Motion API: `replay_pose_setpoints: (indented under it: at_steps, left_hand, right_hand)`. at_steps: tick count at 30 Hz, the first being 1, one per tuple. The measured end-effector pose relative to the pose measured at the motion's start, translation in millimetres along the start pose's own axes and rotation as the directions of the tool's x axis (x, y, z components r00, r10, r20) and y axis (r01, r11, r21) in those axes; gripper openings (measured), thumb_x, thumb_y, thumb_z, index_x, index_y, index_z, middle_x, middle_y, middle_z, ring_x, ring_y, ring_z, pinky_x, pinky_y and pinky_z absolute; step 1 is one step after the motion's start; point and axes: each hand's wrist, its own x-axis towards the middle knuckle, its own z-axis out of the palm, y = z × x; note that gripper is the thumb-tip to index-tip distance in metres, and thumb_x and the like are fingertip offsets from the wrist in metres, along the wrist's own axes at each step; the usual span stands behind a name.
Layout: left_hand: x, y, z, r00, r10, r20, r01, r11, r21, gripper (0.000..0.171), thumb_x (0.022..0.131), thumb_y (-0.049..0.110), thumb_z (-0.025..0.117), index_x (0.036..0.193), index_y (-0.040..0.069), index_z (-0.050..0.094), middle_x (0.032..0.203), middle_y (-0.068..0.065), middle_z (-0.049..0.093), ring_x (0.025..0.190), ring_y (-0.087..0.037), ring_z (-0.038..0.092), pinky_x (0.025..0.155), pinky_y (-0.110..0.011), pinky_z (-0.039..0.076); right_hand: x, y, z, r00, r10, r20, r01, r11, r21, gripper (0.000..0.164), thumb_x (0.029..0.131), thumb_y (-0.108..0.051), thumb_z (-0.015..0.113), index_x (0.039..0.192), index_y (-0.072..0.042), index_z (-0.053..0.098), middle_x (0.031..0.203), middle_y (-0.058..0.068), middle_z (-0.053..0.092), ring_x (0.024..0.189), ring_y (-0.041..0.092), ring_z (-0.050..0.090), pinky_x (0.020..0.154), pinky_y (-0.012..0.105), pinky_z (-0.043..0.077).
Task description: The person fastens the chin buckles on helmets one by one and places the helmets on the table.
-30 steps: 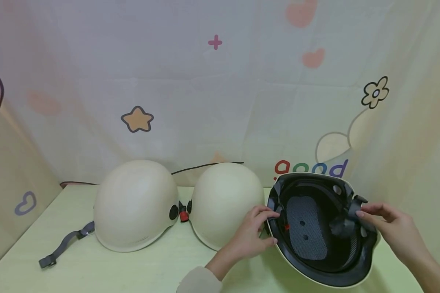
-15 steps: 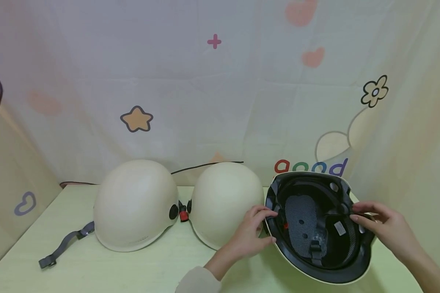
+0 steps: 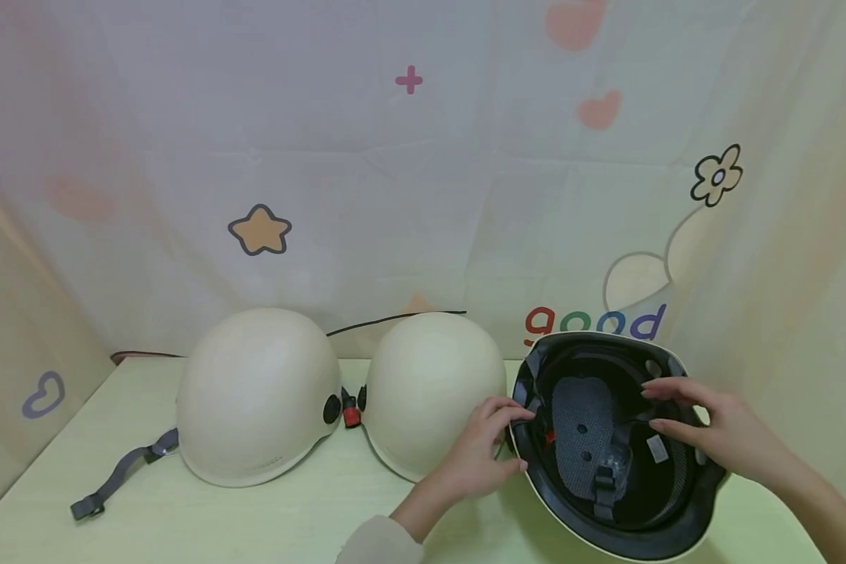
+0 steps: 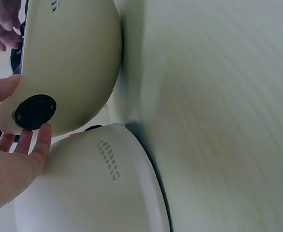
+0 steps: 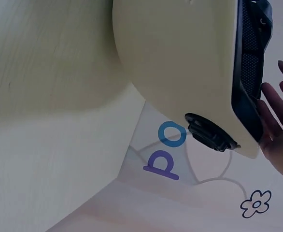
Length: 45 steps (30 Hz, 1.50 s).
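Note:
An upturned cream helmet (image 3: pixel 648 542) stands at the right of the head view, its black padded inside facing me. Its left rim is gripped by my left hand (image 3: pixel 475 454); in the left wrist view the fingers lie beside a round black side disc (image 4: pixel 35 111). My right hand (image 3: pixel 736 431) is over the right rim, thumb and fingertips apart inside the opening, with nothing seen between them. Straight fingers of the right hand (image 5: pixel 281 140) show against the rim in the right wrist view. A dark strap with a buckle (image 3: pixel 605 478) lies inside the helmet, below a small red piece (image 3: pixel 551 437).
Two more cream helmets, one in the middle (image 3: pixel 433 384) and one at left (image 3: pixel 261 392), sit dome up on the pale table (image 3: pixel 268 525). A dark strap (image 3: pixel 120 478) trails from the left one. A red-and-black buckle (image 3: pixel 352 415) lies between them. A printed curtain (image 3: pixel 409 196) hangs behind.
The dark strap piece at the right rim has dropped into the helmet. My right hand has let go of it and moved left, over the opening. The left hand keeps its grip.

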Motion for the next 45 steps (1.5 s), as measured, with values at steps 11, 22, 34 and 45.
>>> replay_pose_setpoints:
  at_steps: [11,22,34,45]
  left_hand:
    - [0.6,0.1,-0.2,1.000,0.012,-0.008,-0.012,1.000,-0.006,0.051,0.074,0.000,0.071,0.120,0.013,0.055,0.126,0.000,0.042,0.109,-0.014,0.040,0.082,-0.019,0.041]
    - [1.0,0.5,1.6,0.999,0.030,-0.021,-0.030,1.000,0.010,0.051,0.075,0.002,0.072,0.121,0.013,0.055,0.127,0.000,0.042,0.109,-0.013,0.038,0.081,-0.018,0.040]
    - [2.4,-0.4,1.8,1.000,0.026,0.000,-0.026,1.000,0.004,0.050,0.077,0.004,0.070,0.124,0.014,0.053,0.129,0.000,0.040,0.112,-0.012,0.037,0.082,-0.018,0.040]
    - [6.7,3.7,2.1,0.997,0.028,-0.068,-0.022,0.996,0.085,0.030,0.085,0.030,0.065,0.110,0.013,0.059,0.115,0.000,0.047,0.107,-0.014,0.043,0.086,-0.024,0.040]
  right_hand:
    - [-8.7,21.1,4.7,0.995,-0.095,-0.040,0.086,0.980,-0.180,0.044,0.058,0.003,0.081,0.098,-0.007,0.065,0.093,-0.003,0.060,0.092,-0.006,0.034,0.067,0.020,0.036]
    - [-11.3,30.0,5.5,0.988,-0.098,-0.117,0.075,0.980,-0.184,0.043,0.054,0.013,0.078,0.089,-0.009,0.066,0.090,-0.005,0.059,0.092,-0.007,0.033,0.067,0.019,0.033]
    - [-12.4,33.2,6.0,0.991,-0.080,-0.108,0.054,0.973,-0.223,0.044,0.053,0.014,0.077,0.089,-0.009,0.066,0.091,-0.001,0.058,0.092,-0.002,0.033,0.065,0.029,0.033]
    - [-10.1,29.1,5.7,0.987,-0.111,-0.118,0.084,0.973,-0.217,0.040,0.054,0.015,0.075,0.086,-0.008,0.066,0.080,-0.010,0.056,0.083,-0.002,0.031,0.061,0.023,0.031]
